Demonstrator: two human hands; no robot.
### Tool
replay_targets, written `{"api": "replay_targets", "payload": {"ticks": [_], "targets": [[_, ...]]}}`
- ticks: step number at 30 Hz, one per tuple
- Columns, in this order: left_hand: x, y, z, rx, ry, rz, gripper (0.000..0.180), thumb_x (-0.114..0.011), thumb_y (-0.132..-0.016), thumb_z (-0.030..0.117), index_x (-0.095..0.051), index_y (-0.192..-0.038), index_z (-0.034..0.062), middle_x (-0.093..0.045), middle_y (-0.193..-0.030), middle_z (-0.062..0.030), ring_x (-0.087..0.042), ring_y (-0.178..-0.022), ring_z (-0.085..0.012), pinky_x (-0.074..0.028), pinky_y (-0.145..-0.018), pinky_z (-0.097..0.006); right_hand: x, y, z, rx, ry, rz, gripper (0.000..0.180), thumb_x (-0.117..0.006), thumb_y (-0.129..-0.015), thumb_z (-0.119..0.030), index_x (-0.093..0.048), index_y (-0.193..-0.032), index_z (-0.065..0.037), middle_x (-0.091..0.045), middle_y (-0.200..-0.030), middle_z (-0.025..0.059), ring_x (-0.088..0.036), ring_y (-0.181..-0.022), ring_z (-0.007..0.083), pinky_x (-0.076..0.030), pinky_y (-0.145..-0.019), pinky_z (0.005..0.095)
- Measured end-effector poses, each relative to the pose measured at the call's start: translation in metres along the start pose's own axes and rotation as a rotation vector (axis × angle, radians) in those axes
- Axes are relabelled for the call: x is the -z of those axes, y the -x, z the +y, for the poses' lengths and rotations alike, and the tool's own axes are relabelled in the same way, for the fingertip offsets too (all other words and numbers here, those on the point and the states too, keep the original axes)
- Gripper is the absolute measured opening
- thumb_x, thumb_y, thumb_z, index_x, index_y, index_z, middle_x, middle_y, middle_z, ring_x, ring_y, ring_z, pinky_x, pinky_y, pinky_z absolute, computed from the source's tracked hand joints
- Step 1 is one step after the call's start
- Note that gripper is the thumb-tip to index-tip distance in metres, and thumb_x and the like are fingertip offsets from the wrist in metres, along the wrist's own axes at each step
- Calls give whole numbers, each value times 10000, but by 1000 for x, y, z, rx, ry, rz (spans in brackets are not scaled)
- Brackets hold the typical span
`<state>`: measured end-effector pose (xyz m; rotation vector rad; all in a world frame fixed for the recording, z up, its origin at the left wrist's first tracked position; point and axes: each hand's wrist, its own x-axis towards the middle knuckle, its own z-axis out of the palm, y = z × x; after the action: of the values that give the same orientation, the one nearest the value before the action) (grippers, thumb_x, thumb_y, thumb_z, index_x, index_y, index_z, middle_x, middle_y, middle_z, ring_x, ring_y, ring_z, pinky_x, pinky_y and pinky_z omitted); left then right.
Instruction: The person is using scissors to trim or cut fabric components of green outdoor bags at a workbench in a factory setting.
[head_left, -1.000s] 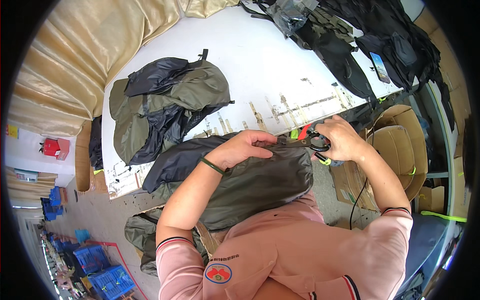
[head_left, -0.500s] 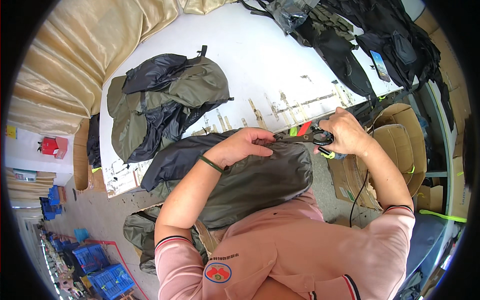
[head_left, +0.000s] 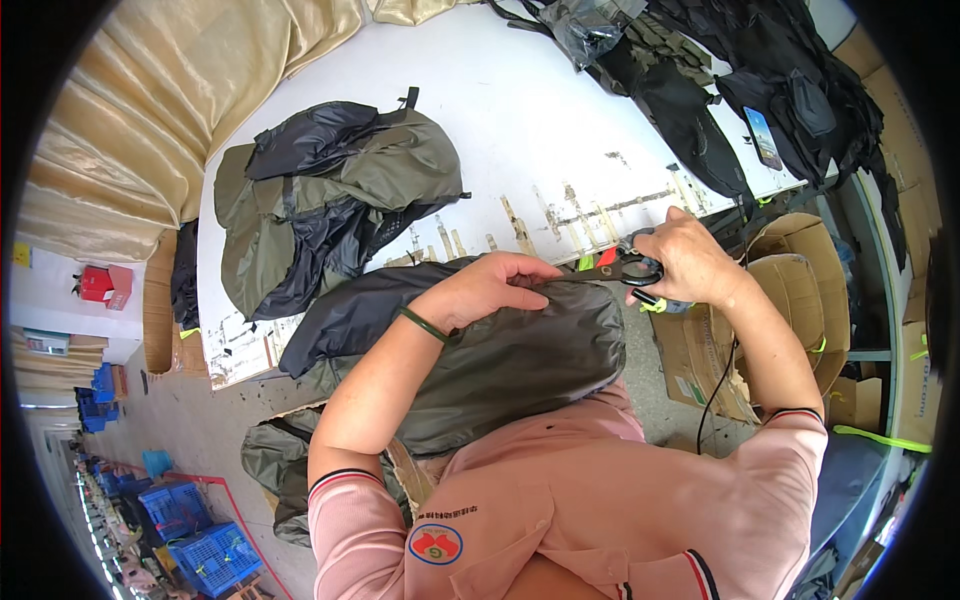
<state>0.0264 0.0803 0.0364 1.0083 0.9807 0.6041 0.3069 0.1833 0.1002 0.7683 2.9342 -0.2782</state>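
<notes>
Across my lap and against the table's front edge lies an olive-green and black nylon bag (head_left: 500,375). My left hand (head_left: 490,295) pinches its upper edge between thumb and fingers. In my right hand (head_left: 690,260) are dark scissors (head_left: 632,271), their blades pointing left to the pinched spot. The tips come up close to my left fingertips, and I cannot tell whether they touch the cloth. Below the scissor handles, a small black and yellow-green piece (head_left: 650,300) shows under my right hand; its kind is unclear. Another olive and black bag (head_left: 340,210) lies crumpled on the table.
The white table (head_left: 500,120) has a worn, stained front edge. Black bags (head_left: 690,125) and a phone (head_left: 762,137) lie at its right. An open cardboard box (head_left: 790,290) stands by my right arm, with a black cord (head_left: 715,395) hanging nearby. Blue crates (head_left: 215,555) sit on the floor.
Both hands keep nearly the same place and hold. The scissors have shifted slightly, and their blades look a little differently angled at the bag's edge.
</notes>
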Motion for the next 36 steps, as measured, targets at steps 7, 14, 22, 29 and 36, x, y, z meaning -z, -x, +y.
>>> {"api": "replay_targets", "payload": {"ticks": [7,14,22,29,36], "targets": [[-3,2,2,-80,53,-43,487,-677,-823,-64,-582,-1297,-4,-635,-1193,-33,-560,-1057,-91,-468,-954,-269,-7,-16,-20,87,-245,171,496,-862,-635,-428,-562,-800,-69,-583,-691,77,-592,-715,299,-397,-776,362],[-13,7,4,-230,-87,55,271,-740,-800,30,-625,-1045,48,-643,-1022,-4,-571,-969,-132,-458,-833,-296,-22,-44,-47,65,-682,65,306,-800,-756,-115,-543,-846,27,-596,-734,132,-567,-681,245,-466,-657,331],[6,94,-29,-385,-1070,782,273,-789,-745,160,-650,-953,48,-596,-900,-94,-543,-879,-319,-433,-782,-385,-30,-30,-24,-106,-1020,151,175,-745,-821,-67,-570,-830,-56,-539,-706,-64,-457,-659,23,-383,-590,210],[12,96,-52,-361,-555,617,187,-741,-831,92,-648,-974,15,-617,-890,-56,-568,-767,-145,-455,-689,-273,-26,-12,-23,-188,-873,94,200,-739,-825,-76,-541,-800,-68,-495,-689,-69,-437,-644,26,-380,-572,219],[9,87,-63,-392,-316,387,219,-698,-867,91,-672,-1075,29,-644,-914,-27,-553,-785,-92,-466,-710,-249,-7,-18,-33,-22,-449,54,320,-845,-709,-174,-571,-797,-34,-579,-690,72,-527,-601,234,-429,-613,331]]}}
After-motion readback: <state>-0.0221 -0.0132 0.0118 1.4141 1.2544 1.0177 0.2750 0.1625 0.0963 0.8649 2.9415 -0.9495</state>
